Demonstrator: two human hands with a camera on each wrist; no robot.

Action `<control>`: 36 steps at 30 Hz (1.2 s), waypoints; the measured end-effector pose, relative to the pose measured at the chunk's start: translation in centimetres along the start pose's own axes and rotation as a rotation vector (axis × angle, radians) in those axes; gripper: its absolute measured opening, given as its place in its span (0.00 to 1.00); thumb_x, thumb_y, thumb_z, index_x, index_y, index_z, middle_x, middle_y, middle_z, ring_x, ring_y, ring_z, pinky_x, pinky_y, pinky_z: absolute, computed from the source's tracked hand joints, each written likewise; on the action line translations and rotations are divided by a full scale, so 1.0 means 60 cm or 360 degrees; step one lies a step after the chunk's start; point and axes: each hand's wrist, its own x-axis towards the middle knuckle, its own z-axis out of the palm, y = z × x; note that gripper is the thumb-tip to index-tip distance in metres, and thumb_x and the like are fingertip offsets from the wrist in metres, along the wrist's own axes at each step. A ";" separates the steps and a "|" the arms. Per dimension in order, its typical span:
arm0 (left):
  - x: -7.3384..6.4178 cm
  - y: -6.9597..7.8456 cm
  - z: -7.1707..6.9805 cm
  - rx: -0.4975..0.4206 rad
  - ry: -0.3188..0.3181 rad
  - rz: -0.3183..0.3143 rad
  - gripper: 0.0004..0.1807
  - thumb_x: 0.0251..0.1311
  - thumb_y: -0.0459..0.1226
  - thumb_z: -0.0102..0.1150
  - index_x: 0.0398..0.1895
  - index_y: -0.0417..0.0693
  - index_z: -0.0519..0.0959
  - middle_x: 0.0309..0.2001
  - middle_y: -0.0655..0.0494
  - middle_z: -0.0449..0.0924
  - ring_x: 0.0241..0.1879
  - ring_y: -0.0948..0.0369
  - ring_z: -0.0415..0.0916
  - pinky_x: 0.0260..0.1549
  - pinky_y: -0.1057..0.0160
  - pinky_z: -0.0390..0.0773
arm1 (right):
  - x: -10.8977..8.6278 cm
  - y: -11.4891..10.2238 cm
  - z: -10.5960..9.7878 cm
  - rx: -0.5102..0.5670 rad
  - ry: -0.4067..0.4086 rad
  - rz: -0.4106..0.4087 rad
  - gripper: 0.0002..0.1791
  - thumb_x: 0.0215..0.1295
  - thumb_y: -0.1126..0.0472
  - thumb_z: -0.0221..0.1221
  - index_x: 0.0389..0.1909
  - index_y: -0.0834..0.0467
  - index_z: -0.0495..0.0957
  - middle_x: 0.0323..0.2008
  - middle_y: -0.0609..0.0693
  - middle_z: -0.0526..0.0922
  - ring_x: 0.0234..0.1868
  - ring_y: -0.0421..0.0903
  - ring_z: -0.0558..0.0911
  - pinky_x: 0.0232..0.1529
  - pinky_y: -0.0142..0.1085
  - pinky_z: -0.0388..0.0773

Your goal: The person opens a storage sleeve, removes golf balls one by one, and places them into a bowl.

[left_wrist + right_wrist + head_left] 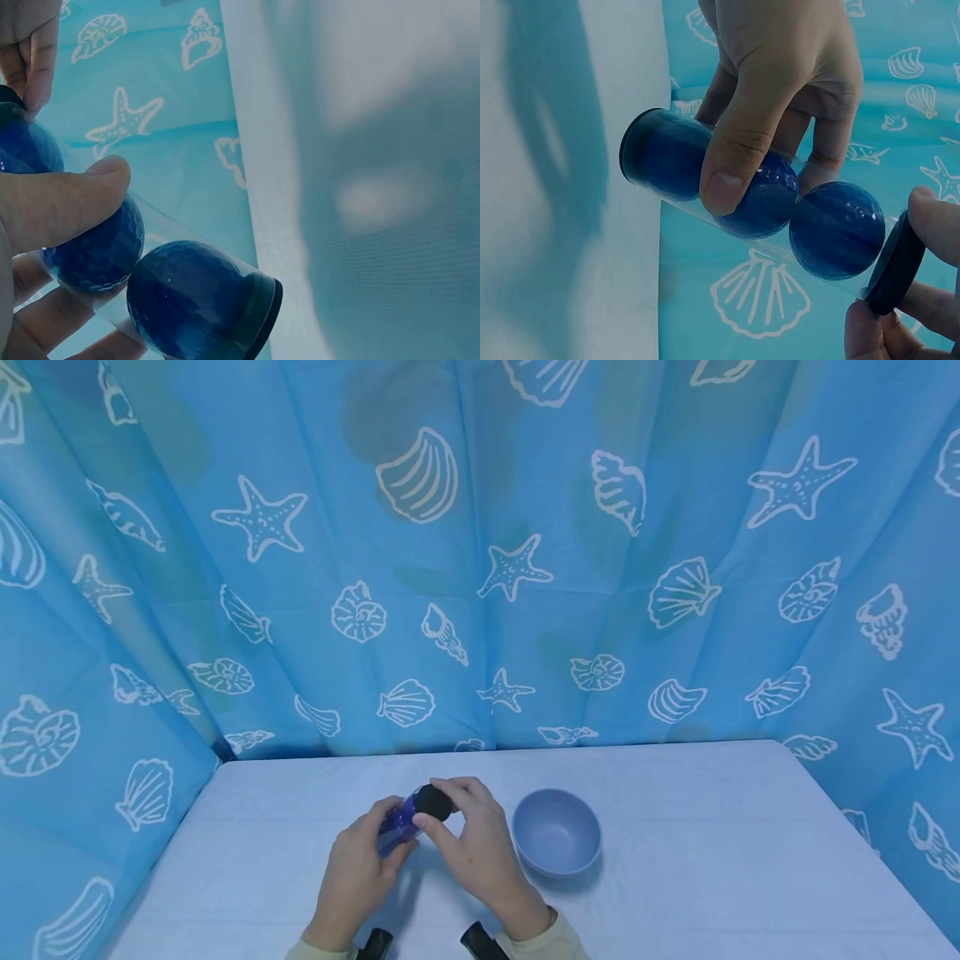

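Note:
A clear tube point(396, 828) holds three blue dimpled balls point(836, 231), which look like golf balls, in a row. My left hand point(352, 868) grips the tube around its middle, thumb on one side and fingers on the other. My right hand point(480, 843) pinches the black cap point(896, 262) at one end between thumb and fingertips. In the right wrist view that cap sits at the tube's mouth, right beside the last ball. A dark cap point(268, 321) closes the opposite end. The tube is held tilted above the table.
A blue-grey bowl point(558, 831) stands on the table just right of my right hand, with nothing in it. White cloth covers the table point(712, 860). A blue curtain point(555, 635) with white shells and starfish hangs behind and along both sides.

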 end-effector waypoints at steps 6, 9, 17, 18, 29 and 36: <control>0.000 -0.001 0.000 -0.0010 0.0002 -0.0009 0.32 0.53 0.37 0.77 0.61 0.44 0.75 0.52 0.43 0.84 0.52 0.47 0.83 0.52 0.45 0.81 | -0.001 -0.001 0.000 0.0010 0.0010 0.0001 0.29 0.67 0.43 0.64 0.62 0.57 0.79 0.53 0.52 0.79 0.48 0.43 0.80 0.46 0.39 0.80; 0.001 -0.001 0.000 -0.0023 0.0003 -0.0013 0.32 0.53 0.37 0.77 0.61 0.43 0.75 0.52 0.43 0.84 0.52 0.47 0.83 0.52 0.45 0.81 | -0.002 -0.001 0.000 0.0010 0.0025 0.0012 0.28 0.67 0.44 0.64 0.62 0.56 0.79 0.53 0.51 0.79 0.47 0.42 0.79 0.47 0.39 0.80; 0.001 -0.002 -0.001 -0.0027 0.0015 -0.0027 0.32 0.52 0.37 0.77 0.61 0.44 0.75 0.52 0.43 0.84 0.52 0.47 0.83 0.52 0.45 0.81 | -0.002 -0.004 -0.002 0.0016 0.0048 0.0042 0.28 0.67 0.46 0.64 0.63 0.56 0.78 0.55 0.51 0.79 0.48 0.42 0.79 0.48 0.41 0.80; 0.002 -0.002 -0.001 -0.0025 0.0016 -0.0031 0.32 0.52 0.37 0.77 0.61 0.44 0.74 0.52 0.43 0.84 0.52 0.47 0.83 0.52 0.45 0.81 | -0.002 -0.004 -0.002 0.0013 0.0052 0.0043 0.28 0.67 0.46 0.64 0.63 0.56 0.77 0.55 0.51 0.79 0.48 0.42 0.79 0.48 0.41 0.80; 0.003 -0.002 -0.002 -0.0026 0.0019 -0.0034 0.32 0.52 0.36 0.78 0.61 0.44 0.75 0.52 0.43 0.84 0.52 0.46 0.82 0.52 0.44 0.80 | 0.000 -0.002 0.000 0.0046 0.0119 0.0034 0.26 0.67 0.50 0.66 0.63 0.55 0.78 0.55 0.51 0.79 0.47 0.43 0.80 0.49 0.50 0.80; 0.003 -0.004 -0.003 -0.0024 0.0019 -0.0049 0.32 0.52 0.36 0.78 0.60 0.44 0.75 0.53 0.43 0.83 0.53 0.46 0.82 0.53 0.43 0.80 | 0.000 0.001 0.002 0.0032 0.0159 0.0041 0.25 0.65 0.54 0.67 0.61 0.56 0.78 0.54 0.51 0.79 0.47 0.43 0.80 0.49 0.49 0.80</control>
